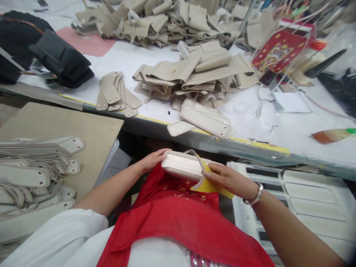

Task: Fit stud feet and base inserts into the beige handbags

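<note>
A cream, box-like leather piece (182, 165) with a pale white side rests at my lap above a red apron (178, 215). My left hand (154, 159) grips its left end, the fingers along the top edge. A thin cream strip (202, 168) curves over the right part of the piece. Beside that strip, my right hand (224, 178), with a metal bracelet at the wrist, is closed on a yellow sheet (210, 186). The sheet lies against the piece's right end, and my right fingertips are partly hidden behind it.
Cream straps with metal studs lie at the table edge (205, 116) and on a board (91, 122) at left. Beige bag parts (189, 72) are piled on the table. A white slatted rack (241, 200) holds cream panels (311, 193). A brush (328, 135) lies right.
</note>
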A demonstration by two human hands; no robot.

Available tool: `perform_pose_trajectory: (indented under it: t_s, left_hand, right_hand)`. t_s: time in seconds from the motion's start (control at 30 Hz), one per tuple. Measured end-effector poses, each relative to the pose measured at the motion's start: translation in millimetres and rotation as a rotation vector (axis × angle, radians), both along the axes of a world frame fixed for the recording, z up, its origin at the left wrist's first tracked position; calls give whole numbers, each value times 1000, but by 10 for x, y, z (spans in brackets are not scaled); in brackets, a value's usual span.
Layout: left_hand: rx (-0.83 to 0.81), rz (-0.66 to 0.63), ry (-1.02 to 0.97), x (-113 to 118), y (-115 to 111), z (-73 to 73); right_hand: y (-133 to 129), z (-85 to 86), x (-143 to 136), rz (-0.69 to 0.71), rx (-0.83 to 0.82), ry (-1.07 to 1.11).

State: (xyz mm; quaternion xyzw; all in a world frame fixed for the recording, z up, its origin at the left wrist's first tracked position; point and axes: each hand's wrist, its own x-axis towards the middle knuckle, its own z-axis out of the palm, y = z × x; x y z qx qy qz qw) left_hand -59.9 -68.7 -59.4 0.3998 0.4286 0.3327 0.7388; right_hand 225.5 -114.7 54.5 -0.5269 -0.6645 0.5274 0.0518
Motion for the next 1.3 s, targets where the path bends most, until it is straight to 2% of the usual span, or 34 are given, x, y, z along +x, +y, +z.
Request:
perform_pose_trajectory:
  t_s: [0.1,0.2,0.3,0.37,0.43,0.57,0.73,0.87,1.0,1.17,1.3]
  left_hand:
    - [54,34,140,-69,-2,40]
    - [5,11,185,-174,-68,90]
    - [-180,-45,35,-203,-168,140]
    - [-305,-55,-94,-153,-216,164]
    - [-360,-36,-185,-70,-237,168]
    - [-355,37,-333,95,-237,122]
    - [-345,138,-395,257,-227,64]
    - [-338,220,-438,316,-219,-2]
    - [-319,250,-494,316,-212,-76]
    - [-323,235,-552,312,-197,-110]
    - [-295,298,-551,299,-219,-127]
  right_hand:
    - [-163,-62,-60,-17,-27,137]
    - [-266,-153,-124,-33,151,38]
    - [-338,-218,-192,14,328,-105]
    - [-369,-255,-256,50,338,-125]
    - [-387,-309,-341,64,322,-122]
    - [-415,-518,-555,73,349,-63]
    - [-444,-826,-797,94,336,52]
    - [-379,-937,-868,68,311,105]
    - [-357,-1001,-887,-43,188,130]
    - [-406,-1062,-1048,-406,-225,283]
    - [-376,-1016,-1224,-624,-450,395]
